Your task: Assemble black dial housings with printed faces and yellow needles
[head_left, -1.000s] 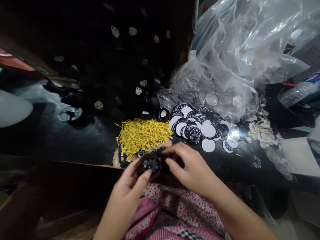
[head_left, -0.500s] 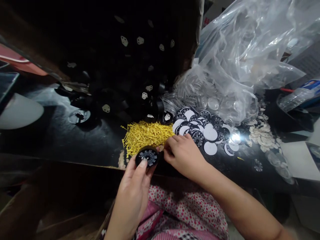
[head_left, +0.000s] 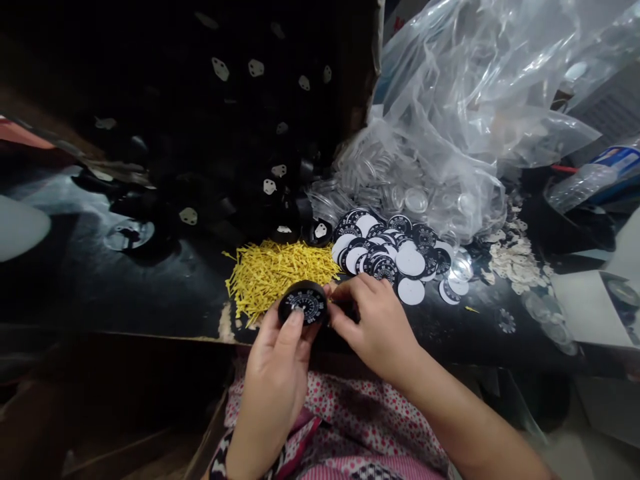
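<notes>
Clock centred on the held piece, 12 pointing away from the person; one black dial unit [head_left: 310, 303], round, held up before the near edge of the tabletop [head_left: 150, 293], numbered face tilted upward; left hand [head_left: 277, 363] at 7 o'clock, its fingers gripping the unit round the rim, thumb pressed on the face; right hand [head_left: 377, 323] at 3 o'clock, fingers curled, thumb and forefinger close together just beside the rim; cannot tell whether they pinch a small part; one heap of yellow slivers [head_left: 280, 270], 11 o'clock, too many to count; one heap of printed discs [head_left: 385, 257], 2 o'clock, overlapping, count uncertain; one clear plastic bag [head_left: 450, 100], 1 o'clock; one pile of pale plates [head_left: 517, 263], before 3 o'clock; one stray yellow sliver [head_left: 471, 309] and one toothed disc [head_left: 506, 321], 3 o'clock; one black housing [head_left: 308, 235], 12 o'clock.
</notes>
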Tool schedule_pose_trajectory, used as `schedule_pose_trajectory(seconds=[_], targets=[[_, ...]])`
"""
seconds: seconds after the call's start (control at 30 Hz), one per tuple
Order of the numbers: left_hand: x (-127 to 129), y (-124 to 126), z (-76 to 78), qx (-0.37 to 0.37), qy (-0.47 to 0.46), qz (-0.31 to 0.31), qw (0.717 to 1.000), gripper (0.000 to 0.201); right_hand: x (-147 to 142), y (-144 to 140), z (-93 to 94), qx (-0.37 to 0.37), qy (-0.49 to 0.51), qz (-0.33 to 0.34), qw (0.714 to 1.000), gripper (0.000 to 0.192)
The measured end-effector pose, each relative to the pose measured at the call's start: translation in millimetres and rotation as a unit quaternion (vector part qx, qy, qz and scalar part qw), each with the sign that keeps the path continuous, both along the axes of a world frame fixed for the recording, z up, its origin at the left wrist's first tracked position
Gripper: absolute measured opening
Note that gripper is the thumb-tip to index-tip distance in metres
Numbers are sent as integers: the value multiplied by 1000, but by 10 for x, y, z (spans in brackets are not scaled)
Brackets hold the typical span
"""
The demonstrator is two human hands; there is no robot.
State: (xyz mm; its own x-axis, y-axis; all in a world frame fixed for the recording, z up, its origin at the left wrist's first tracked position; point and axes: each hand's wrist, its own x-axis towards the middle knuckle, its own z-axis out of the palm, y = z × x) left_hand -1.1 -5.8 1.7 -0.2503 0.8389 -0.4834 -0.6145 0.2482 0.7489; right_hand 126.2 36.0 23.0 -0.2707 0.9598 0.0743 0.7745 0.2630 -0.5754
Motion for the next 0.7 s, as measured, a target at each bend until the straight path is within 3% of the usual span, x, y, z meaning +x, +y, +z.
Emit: schedule_pose_trajectory(seconds=[0.17,0.33,0.47,0.6,0.7], targets=[[57,-9,26,51,-32,10,998,22,45,-31,1,-12,49,-9,999,12],[42,46,32,43,-5,9,999,31,96,-79,75,22,117,5,993,9],[41,68,-51,19,45,-66,997,39,113,-101,169,6,99,62,993,11],[46,20,-131,49,111,-129,984,40,127,-90,229,-20,59,58,996,12],[35,0,-102,66,164,-151,973,35,139,-89,253,-32,40,67,996,11]])
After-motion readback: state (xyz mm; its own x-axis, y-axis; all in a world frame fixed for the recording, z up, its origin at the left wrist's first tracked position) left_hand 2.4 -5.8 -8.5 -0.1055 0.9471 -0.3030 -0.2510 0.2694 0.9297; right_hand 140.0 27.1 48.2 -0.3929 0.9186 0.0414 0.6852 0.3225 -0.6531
